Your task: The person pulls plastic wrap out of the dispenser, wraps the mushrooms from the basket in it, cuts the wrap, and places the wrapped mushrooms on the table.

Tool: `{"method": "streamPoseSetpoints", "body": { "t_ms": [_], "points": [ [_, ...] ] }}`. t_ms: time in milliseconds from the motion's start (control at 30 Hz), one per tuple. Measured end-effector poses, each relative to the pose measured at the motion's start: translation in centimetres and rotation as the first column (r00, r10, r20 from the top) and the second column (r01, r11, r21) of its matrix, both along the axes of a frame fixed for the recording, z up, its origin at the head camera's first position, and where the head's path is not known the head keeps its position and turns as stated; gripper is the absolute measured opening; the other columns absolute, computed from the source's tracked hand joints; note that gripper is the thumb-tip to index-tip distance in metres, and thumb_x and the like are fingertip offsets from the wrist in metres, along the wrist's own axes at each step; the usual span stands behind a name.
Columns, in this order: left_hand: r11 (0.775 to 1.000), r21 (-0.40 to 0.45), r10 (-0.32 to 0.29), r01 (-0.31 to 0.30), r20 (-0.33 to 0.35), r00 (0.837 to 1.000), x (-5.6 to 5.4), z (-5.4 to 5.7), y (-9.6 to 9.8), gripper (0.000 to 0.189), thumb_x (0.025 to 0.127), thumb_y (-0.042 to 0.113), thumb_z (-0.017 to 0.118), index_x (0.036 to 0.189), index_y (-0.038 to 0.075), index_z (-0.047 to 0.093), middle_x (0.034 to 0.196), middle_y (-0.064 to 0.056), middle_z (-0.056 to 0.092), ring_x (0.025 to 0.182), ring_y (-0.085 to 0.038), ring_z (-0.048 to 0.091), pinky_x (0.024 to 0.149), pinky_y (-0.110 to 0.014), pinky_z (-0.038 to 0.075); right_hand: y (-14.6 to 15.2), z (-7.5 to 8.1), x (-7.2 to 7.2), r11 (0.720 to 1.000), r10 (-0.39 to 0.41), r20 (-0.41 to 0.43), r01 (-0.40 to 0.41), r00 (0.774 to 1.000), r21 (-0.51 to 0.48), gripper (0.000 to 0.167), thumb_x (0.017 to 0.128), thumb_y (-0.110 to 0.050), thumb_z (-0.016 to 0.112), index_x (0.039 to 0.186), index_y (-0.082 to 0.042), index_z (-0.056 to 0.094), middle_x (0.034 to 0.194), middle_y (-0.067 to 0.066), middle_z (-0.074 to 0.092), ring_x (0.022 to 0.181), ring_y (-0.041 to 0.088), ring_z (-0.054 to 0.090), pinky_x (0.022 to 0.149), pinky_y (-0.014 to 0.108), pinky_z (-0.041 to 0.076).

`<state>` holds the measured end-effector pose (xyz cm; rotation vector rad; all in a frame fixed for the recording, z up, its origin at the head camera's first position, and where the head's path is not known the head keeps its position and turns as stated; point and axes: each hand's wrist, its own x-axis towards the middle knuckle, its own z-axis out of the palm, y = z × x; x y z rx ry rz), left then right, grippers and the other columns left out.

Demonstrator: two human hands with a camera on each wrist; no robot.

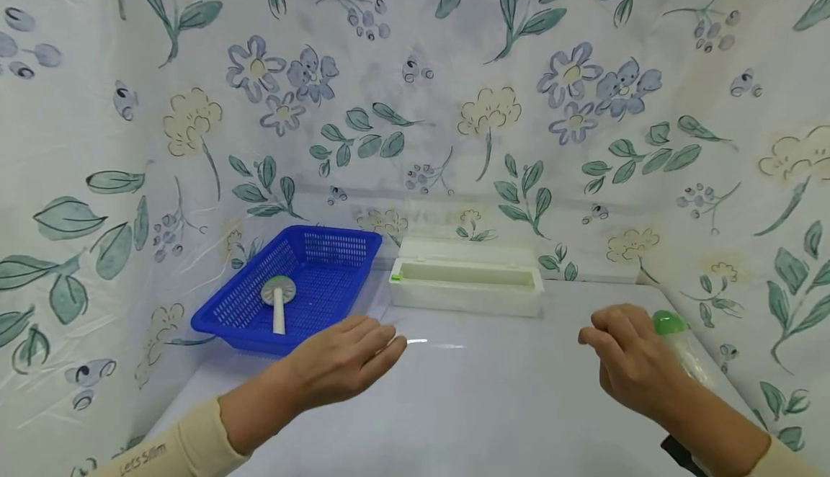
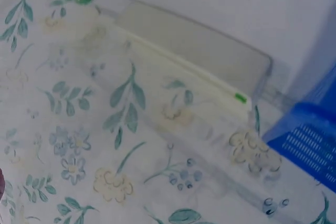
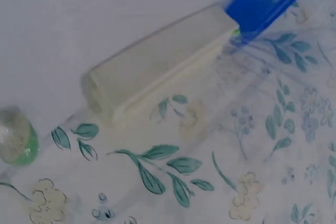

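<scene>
Above a white worktop [image 1: 493, 398], before a flowered sheet [image 1: 415, 117], the left grip [image 1: 344, 363] has its fingers extended and the right grip [image 1: 638, 358] its fingers loosely bent, nothing visible in either. Nearest the left, the basket [image 1: 337, 231] holds a mushroom-shaped piece [image 1: 279, 304], probably to contain it; a green-ended item [image 1: 669, 323] shows just behind the right, and the box [image 1: 463, 300] sits farther back between, likely uncovered for access. Both forearms [image 1: 259, 403] angle inward from the lower corners, well apart.

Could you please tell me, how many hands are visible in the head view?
2: the left hand, in front of the blue basket, and the right hand, partly hiding the green-topped item.
</scene>
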<state>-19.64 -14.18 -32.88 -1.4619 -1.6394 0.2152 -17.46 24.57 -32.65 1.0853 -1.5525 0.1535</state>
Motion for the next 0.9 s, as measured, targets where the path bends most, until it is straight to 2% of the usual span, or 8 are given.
{"method": "streamPoseSetpoints", "body": {
  "t_ms": [133, 267, 367, 467, 567, 733, 833, 900],
  "points": [
    [0.996, -0.084, -0.021, 0.023, 0.024, 0.999, 1.9, -2.2, -0.4, 0.027, 0.101, 0.0, 0.034, 0.108, 0.002, 0.06, 0.092, -0.006, 0.057, 0.072, -0.015, 0.05, 0.062, -0.026, 0.045, 0.3, -2.4, 2.1, 0.995, 0.072, 0.068, -0.076, 0.995, 0.057, 0.026, 0.097, 0.003, 0.034, 0.08, -0.003, 0.054, 0.074, 0.007, 0.046, 0.067, 0.023, 0.042, 0.062, 0.033, 0.034],
    [0.984, -0.174, -0.035, 0.042, 0.046, 0.998, 3.0, -4.8, -0.6, 0.031, 0.103, 0.004, 0.03, 0.107, 0.006, 0.06, 0.09, -0.002, 0.055, 0.07, -0.012, 0.046, 0.061, -0.024, 0.041, 0.7, -6.2, 3.5, 0.982, 0.135, 0.196, -0.157, 0.971, 0.103, 0.027, 0.098, -0.002, 0.034, 0.084, -0.006, 0.057, 0.079, 0.002, 0.047, 0.07, 0.016, 0.041, 0.064, 0.026, 0.034],
    [0.976, -0.209, -0.048, 0.062, 0.072, 0.996, 3.4, -6.8, -0.8, 0.03, 0.104, 0.01, 0.03, 0.105, 0.009, 0.06, 0.088, 0.001, 0.052, 0.069, -0.01, 0.043, 0.06, -0.022, 0.037, 1.1, -9.8, 4.2, 0.968, 0.132, 0.359, -0.198, 0.924, 0.154, 0.021, 0.102, -0.023, 0.047, 0.089, -0.01, 0.058, 0.085, -0.005, 0.045, 0.077, 0.009, 0.04, 0.07, 0.021, 0.034],
    [0.967, -0.247, -0.047, 0.07, 0.097, 0.994, 3.5, -8.8, -1.1, 0.03, 0.105, 0.018, 0.029, 0.103, 0.013, 0.058, 0.084, 0.005, 0.048, 0.067, -0.007, 0.039, 0.059, -0.02, 0.032, 1.3, -13.0, 4.5, 0.95, 0.075, 0.49, -0.213, 0.868, 0.231, 0.028, 0.096, -0.045, 0.058, 0.096, -0.016, 0.059, 0.089, -0.012, 0.043, 0.081, 0.003, 0.037, 0.074, 0.016, 0.031],
    [0.948, -0.314, 0.004, 0.054, 0.181, 0.984, 3.5, -10.5, -1.3, 0.028, 0.106, 0.028, 0.029, 0.103, 0.017, 0.055, 0.083, 0.008, 0.044, 0.066, -0.004, 0.035, 0.059, -0.018, 0.029, 1.2, -15.4, 4.2, 0.93, 0.02, 0.549, -0.217, 0.836, 0.296, 0.018, 0.095, -0.039, 0.061, 0.096, -0.022, 0.059, 0.086, -0.016, 0.042, 0.079, -0.002, 0.035, 0.073, 0.011, 0.029],
    [0.908, -0.417, 0.095, 0.036, 0.291, 0.952, 3.5, -12.4, -0.9, 0.019, 0.102, 0.037, 0.043, 0.101, 0.021, 0.053, 0.081, 0.012, 0.042, 0.066, 0.0, 0.031, 0.059, -0.015, 0.025, 1.0, -17.7, 3.7, 0.898, -0.038, 0.673, -0.271, 0.739, 0.348, 0.013, 0.094, -0.033, 0.064, 0.093, -0.023, 0.056, 0.081, -0.019, 0.042, 0.076, -0.008, 0.033, 0.07, 0.003, 0.023],
    [0.892, -0.45, 0.119, 0.034, 0.308, 0.944, 3.4, -13.2, -0.6, 0.015, 0.098, 0.038, 0.049, 0.098, 0.023, 0.051, 0.08, 0.013, 0.041, 0.066, 0.001, 0.028, 0.058, -0.013, 0.022, 0.8, -18.2, 3.4, 0.875, -0.056, 0.712, -0.309, 0.7, 0.372, 0.012, 0.094, -0.03, 0.064, 0.092, -0.022, 0.056, 0.08, -0.018, 0.045, 0.075, -0.009, 0.033, 0.069, 0.001, 0.022],
    [0.89, -0.455, 0.119, 0.034, 0.303, 0.945, 3.4, -13.6, -0.5, 0.014, 0.097, 0.037, 0.051, 0.095, 0.023, 0.051, 0.078, 0.013, 0.039, 0.064, 0.0, 0.026, 0.057, -0.013, 0.021, 0.7, -18.4, 3.4, 0.866, -0.074, 0.718, -0.312, 0.692, 0.39, 0.012, 0.095, -0.031, 0.062, 0.09, -0.021, 0.057, 0.079, -0.018, 0.046, 0.073, -0.009, 0.034, 0.068, 0.001, 0.022]
  ]
}}
